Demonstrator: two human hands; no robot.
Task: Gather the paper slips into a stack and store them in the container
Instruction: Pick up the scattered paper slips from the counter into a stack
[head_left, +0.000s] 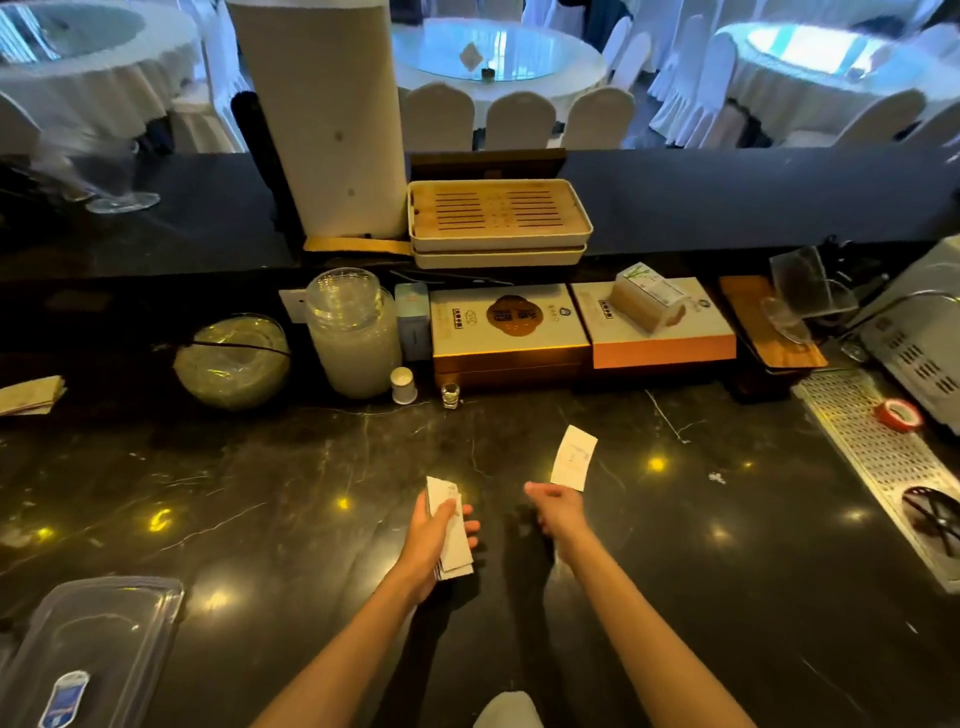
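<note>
Left hand (435, 535) is pinching a small stack of white paper slips (451, 540) above the black marble counter (260, 493); right hand (556, 512) is gripping one single white slip (573, 458) by its near edge. Best squared edge-to-edge onto the stack. Clear lidded plastic container (93, 649) is waiting well apart at near left, path unobstructed; small shot glass (451, 396) is standing beyond.

A stack of white paper slips (451, 530) sits upright and slightly fanned in the left hand (434, 535), its long edges running away from the person, above the dark counter (260, 493). One more white slip (573, 457), faintly printed, lies tilted near the fingertips of the right hand (556, 506). A clear plastic container (88, 649) with a blue label rests at the near left corner, well apart from the slips.
</note>
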